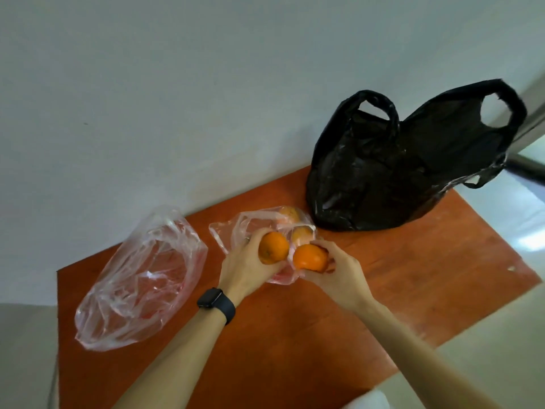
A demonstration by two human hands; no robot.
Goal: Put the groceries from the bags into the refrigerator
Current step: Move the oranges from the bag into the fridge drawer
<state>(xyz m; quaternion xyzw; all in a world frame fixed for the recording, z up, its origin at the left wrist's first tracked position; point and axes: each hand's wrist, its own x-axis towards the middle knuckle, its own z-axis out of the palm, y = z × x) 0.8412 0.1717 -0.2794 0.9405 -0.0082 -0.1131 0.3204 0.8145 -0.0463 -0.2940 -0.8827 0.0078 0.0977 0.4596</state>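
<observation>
I hold one orange [273, 247] clenched in my left hand [246, 265] and another orange [310, 257] in my right hand [342, 271], both just above the clear bag's [236, 228] mouth on the desk [413, 276]. The smooth, round fruit could slip my fingers and roll off. The thin film may snag and drag the two oranges left inside. A crinkled black bag [398, 166] stands behind; another clear bag [138, 278] lies limp to the left.

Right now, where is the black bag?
In the head view, the black bag stands at the far right of the wooden table, against the wall, just behind and right of the clear bag holding oranges.
</observation>
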